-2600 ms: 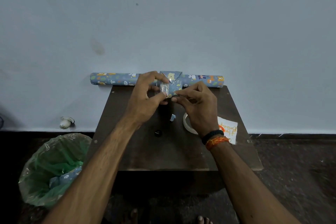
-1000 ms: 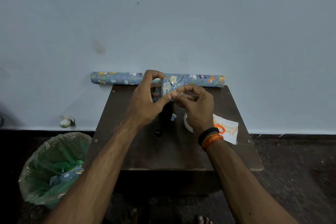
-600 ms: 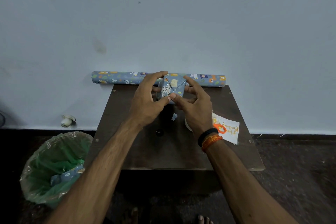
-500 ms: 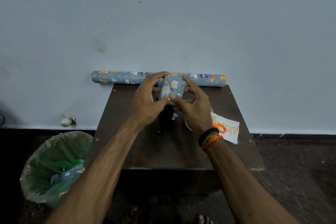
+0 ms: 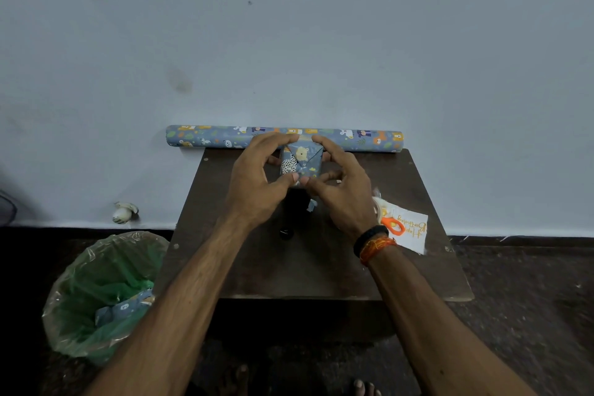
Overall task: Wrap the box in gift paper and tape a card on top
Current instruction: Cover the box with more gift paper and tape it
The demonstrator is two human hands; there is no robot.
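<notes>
From the head view I am seeing the left hand [image 5: 257, 183] and right hand [image 5: 342, 190] both gripping the wrapped box [image 5: 301, 161] between them, thumbs meeting at its near edge, forefingers curling over its top, above the table [image 5: 321, 267]. The paper roll [image 5: 225, 137] is lying just beyond the hands. The card [image 5: 409, 233] is lying right of the right wrist, the orange scissors [image 5: 392, 226] resting on it.

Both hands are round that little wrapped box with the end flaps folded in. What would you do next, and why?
Probably press the pointed flap flat and reach for tape. The box is held by the left hand and right hand, thumbs meeting at the flap tip, and no tape visibly seals it. The tape roll lies beside the right hand, partly hidden, near the card.
</notes>
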